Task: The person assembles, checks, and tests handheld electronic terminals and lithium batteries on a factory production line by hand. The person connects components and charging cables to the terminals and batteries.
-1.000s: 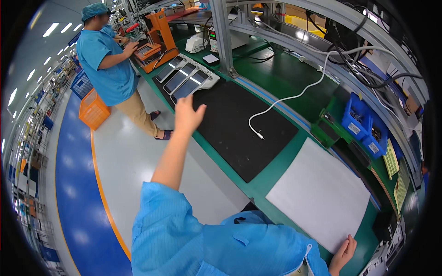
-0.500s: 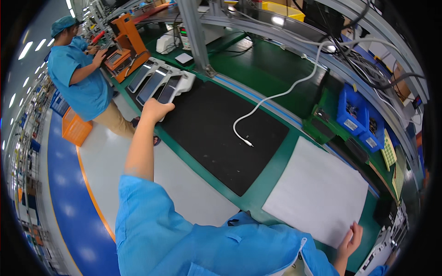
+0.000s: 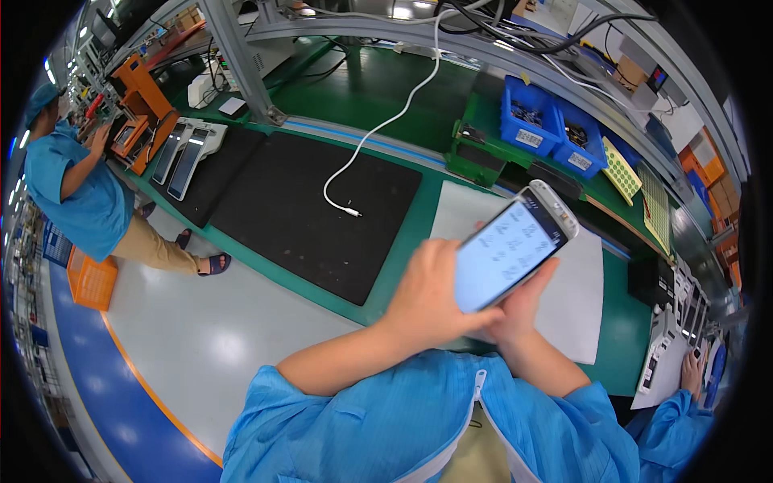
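Both my hands hold a white handheld terminal (image 3: 509, 251) tilted above the bench, its large screen lit pale blue with several small icons. My left hand (image 3: 425, 291) grips the near left side of it. My right hand (image 3: 525, 303) is closed round its lower right side, with the fingers partly hidden beneath. Under the terminal lies a white sheet (image 3: 576, 310). Farther left, a white cable (image 3: 372, 133) ends in a small plug on the black mat (image 3: 314, 221). Two more terminals (image 3: 187, 165) with dark screens lie at the mat's far left end.
Blue bins (image 3: 531, 138) of small parts stand on a green ledge at the back right. A metal post (image 3: 233, 60) rises behind the bench. One co-worker (image 3: 76, 177) stands at the left by an orange fixture (image 3: 145, 101); another person's hand (image 3: 692, 372) shows at the far right.
My left hand has brought one terminal from the group at the left to in front of me. My right hand has come up from the sheet and grips it too. The view has turned right.
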### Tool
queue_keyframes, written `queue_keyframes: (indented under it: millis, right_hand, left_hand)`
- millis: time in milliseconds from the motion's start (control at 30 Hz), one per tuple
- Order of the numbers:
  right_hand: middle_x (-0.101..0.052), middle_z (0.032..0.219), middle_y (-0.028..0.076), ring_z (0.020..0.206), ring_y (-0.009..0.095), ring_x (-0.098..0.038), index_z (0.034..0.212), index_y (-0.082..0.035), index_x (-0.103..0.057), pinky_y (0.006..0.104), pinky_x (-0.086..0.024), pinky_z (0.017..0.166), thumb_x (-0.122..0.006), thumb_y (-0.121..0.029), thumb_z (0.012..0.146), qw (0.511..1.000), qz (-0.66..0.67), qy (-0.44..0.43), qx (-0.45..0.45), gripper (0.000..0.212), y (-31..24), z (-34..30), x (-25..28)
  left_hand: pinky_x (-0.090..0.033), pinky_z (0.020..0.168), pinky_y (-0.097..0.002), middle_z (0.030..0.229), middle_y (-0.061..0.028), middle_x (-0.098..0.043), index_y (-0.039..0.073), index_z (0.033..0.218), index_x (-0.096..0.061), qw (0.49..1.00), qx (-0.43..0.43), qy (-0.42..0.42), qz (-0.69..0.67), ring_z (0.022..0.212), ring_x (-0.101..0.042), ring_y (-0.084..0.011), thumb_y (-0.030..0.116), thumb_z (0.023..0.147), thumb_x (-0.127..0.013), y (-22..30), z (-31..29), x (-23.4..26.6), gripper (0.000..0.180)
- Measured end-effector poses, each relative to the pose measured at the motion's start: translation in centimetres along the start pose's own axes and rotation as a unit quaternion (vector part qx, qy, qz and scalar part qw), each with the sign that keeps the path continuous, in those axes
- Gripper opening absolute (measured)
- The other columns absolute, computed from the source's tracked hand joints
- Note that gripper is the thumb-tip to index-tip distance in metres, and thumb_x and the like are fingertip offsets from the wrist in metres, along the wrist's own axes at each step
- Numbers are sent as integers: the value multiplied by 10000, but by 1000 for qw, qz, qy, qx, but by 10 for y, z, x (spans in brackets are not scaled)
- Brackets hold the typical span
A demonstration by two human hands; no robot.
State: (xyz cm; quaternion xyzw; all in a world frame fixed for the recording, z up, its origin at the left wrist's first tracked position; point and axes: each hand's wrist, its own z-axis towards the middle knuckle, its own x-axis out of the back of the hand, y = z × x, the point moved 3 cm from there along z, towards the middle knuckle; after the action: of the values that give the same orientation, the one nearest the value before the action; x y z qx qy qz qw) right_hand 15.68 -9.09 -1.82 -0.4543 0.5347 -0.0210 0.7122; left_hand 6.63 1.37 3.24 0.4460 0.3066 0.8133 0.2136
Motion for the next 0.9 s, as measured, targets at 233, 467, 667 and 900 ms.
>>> queue_keyframes:
  millis: [233, 467, 667, 900]
  right_hand:
    - [-555, 1176, 189, 1026, 328, -576, 1283, -70, -454, 458, -483, 859, -247, -723, 844, 987, 87, 75, -113, 814, -72, -26, 92]
    - [-615, 984, 218, 830, 320, -634, 1217, -101, -525, 431, -528, 709, -263, -715, 844, 976, 116, 85, -164, 765, -93, -45, 102]
    - [-553, 1175, 202, 1046, 360, -562, 1312, -99, -447, 481, -470, 862, -207, -763, 817, 968, 153, -43, -195, 863, -91, -41, 116]
    - [-580, 1117, 182, 916, 376, -617, 1285, -91, -452, 476, -527, 746, -232, -752, 818, 966, 177, -75, -172, 840, -92, -47, 107]
  left_hand:
    - [-396, 946, -407, 1189, -219, -516, -12, 1150, -543, 981, -26, -42, 189, 1116, -479, -367, 60, 754, -613, -79, 39, 38, 408]
    - [-421, 881, -395, 1073, -153, -596, -3, 828, -641, 960, -1, -70, 270, 1053, -514, -331, 39, 728, -671, -139, 45, 72, 113]
    - [-385, 581, -187, 720, 0, -571, -26, 933, -613, 977, 85, -129, -147, 655, -485, -39, 53, 873, -560, -17, 49, -6, 113]
    - [-365, 551, -198, 684, 9, -561, -40, 974, -648, 928, 141, -250, -238, 640, -463, -37, 68, 866, -561, 74, 55, -64, 176]
